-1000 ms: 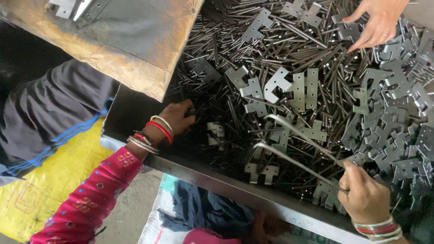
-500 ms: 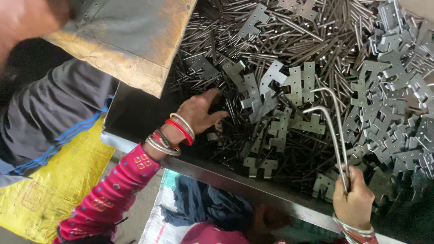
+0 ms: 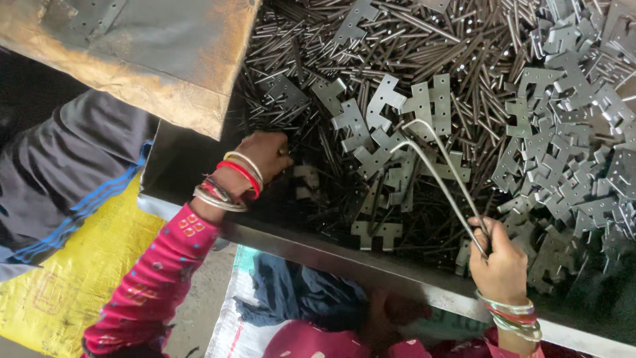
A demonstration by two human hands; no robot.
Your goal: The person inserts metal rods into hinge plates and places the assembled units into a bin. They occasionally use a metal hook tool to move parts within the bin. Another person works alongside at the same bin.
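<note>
While I watch through the head view, the only one I have, my landmark is the big metal bin (image 3: pixel 371 255) of parts, its steel rim running across the lower middle of the picture. My right hand (image 3: pixel 501 264) sits just inside that rim toward its right end, fist clamped on the two legs of a bent steel rod (image 3: pixel 437 162), a long hairpin whose curved end lies farther into the bin on top of the flat brackets (image 3: pixel 404 113). My left hand (image 3: pixel 265 154) is inside the bin near its left wall, fingers curled down into the dark thin rods (image 3: pixel 397 40); whether it has closed on anything I cannot tell, as the fingertips are hidden. The two hands are well apart.

To handle the hairpin well, I judge the grip should stay firm on both legs together, and the loop should be lifted straight up before swinging, since it could snag the notched brackets beneath it.

Everything in the bin is bare grey steel: brackets stamped flat, stepped in outline, with small punched holes; rods straight, slender, duller. A rusty metal sheet (image 3: pixel 132 59) overhangs the bin's left corner. Below the rim lie a yellow woven sack (image 3: pixel 86 265) and a dark cloth (image 3: pixel 59 179).
</note>
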